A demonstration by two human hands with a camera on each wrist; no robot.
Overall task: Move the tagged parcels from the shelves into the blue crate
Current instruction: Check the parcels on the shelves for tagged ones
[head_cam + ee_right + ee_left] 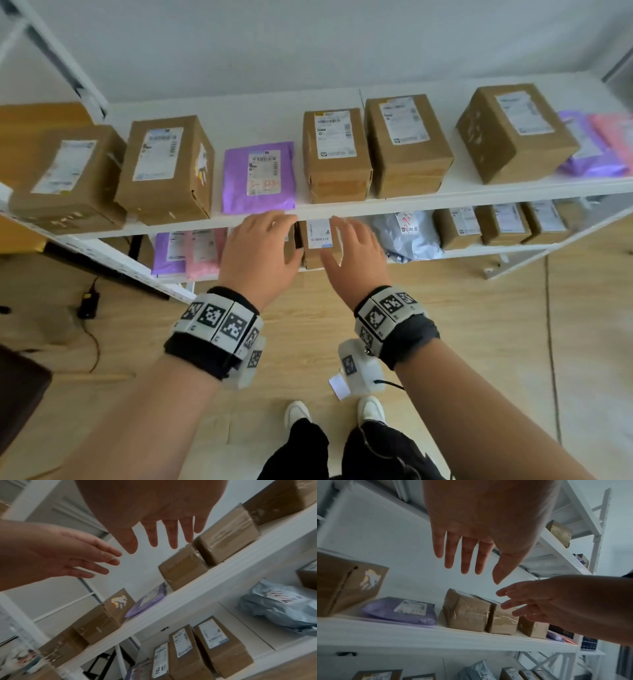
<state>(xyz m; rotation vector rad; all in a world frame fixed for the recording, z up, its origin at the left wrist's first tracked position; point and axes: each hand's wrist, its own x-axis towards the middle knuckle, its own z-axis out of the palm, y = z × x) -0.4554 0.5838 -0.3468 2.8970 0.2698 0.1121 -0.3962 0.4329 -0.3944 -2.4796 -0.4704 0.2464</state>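
Note:
Both of my hands are stretched out, holding nothing, in front of the white shelf (479, 195). In the head view my left hand (270, 236) is at the upper board's front edge, just below a purple mailer (259, 176) with red handwriting on its label. My right hand (352, 240) is beside it, below a brown box (335, 154). A labelled brown box (318, 240) on the lower board shows between them. The left wrist view shows the left hand (471, 555) with straight, spread fingers above the mailer (402, 609); the right wrist view shows the right hand (159, 536) likewise. No blue crate is in view.
Several more brown boxes (407, 144) line the upper board. The lower board holds purple and pink mailers (191, 253), a grey mailer (407, 236) with red writing and small boxes (500, 222). A cable and adapter (89, 303) lie on the wooden floor at the left.

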